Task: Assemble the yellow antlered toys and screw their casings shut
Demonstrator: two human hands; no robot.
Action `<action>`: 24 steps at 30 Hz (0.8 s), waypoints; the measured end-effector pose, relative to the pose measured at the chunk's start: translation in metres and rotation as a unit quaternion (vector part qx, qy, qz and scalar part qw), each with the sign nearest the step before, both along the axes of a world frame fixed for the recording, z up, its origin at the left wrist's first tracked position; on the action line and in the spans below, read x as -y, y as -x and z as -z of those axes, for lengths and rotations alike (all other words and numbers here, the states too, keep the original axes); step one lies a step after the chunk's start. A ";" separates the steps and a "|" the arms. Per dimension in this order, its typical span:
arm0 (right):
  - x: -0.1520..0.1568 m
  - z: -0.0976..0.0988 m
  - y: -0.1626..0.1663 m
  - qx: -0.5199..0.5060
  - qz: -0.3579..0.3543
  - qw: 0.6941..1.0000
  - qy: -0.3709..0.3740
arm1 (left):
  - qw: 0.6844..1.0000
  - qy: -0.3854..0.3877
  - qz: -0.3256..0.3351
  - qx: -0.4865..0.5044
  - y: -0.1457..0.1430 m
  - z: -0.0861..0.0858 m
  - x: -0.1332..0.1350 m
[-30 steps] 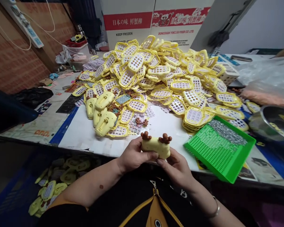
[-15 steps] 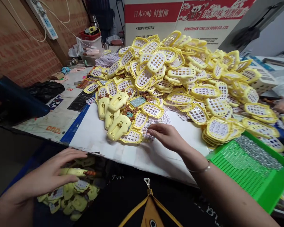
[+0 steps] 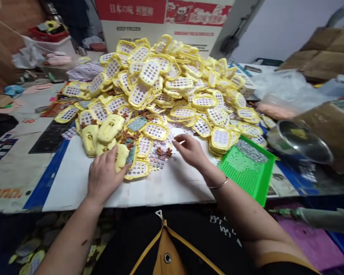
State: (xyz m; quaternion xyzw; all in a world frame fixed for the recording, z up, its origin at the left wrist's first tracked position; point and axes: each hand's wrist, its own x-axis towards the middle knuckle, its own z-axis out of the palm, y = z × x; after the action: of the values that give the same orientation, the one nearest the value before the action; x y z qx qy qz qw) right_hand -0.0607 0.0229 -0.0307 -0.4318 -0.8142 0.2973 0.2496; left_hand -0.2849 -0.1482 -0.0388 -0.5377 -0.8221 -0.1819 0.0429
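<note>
My left hand [image 3: 104, 175] is at the near end of a small pile of yellow plastic shells. Its fingers and thumb close around the nearest yellow shell [image 3: 122, 156], covering part of it. Other smooth yellow shells [image 3: 110, 128] lie just beyond. My right hand [image 3: 190, 152] hovers over the white work surface, fingers loosely bent, with a gap between thumb and forefinger and nothing visible in it. Left of those fingertips lies a brown antler-shaped piece [image 3: 164, 152] on small printed stickers [image 3: 157, 162]. Greenish circuit boards [image 3: 137, 123] show among the shells.
A large heap of yellow shells with hole-filled white faces [image 3: 149, 72] fills the back. At right, a green basket [image 3: 232, 168] holds small metal screws, with a metal bowl [image 3: 299, 141] beyond it. A large printed carton [image 3: 149, 26] stands behind the heap.
My left hand has risen from beside the bin of yellow pieces below the table edge to the shells on the table. The brown piece now shows beside my right hand. The view has swung right.
</note>
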 end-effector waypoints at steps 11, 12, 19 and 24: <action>-0.023 0.002 -0.122 0.375 0.125 0.855 -0.336 | 0.636 -0.259 -0.056 0.725 -0.038 -0.048 -0.006; -0.020 0.001 -0.124 0.362 0.128 0.850 -0.360 | 0.596 -0.234 -0.070 0.765 -0.048 -0.049 -0.012; 0.040 0.001 -0.118 0.208 -0.005 0.831 -0.516 | 0.461 -0.050 -0.090 0.881 -0.125 -0.030 -0.060; 0.074 0.015 -0.119 0.057 -0.114 0.852 -0.509 | 0.459 -0.018 -0.044 0.887 -0.144 -0.024 -0.069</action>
State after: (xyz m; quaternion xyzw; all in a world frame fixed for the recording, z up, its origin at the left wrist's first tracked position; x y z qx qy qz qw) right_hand 0.0586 -0.0513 -0.0454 -0.1647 -0.9080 -0.1570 0.3519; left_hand -0.1412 -0.0794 -0.0145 -0.0485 -0.4359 -0.5736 -0.6918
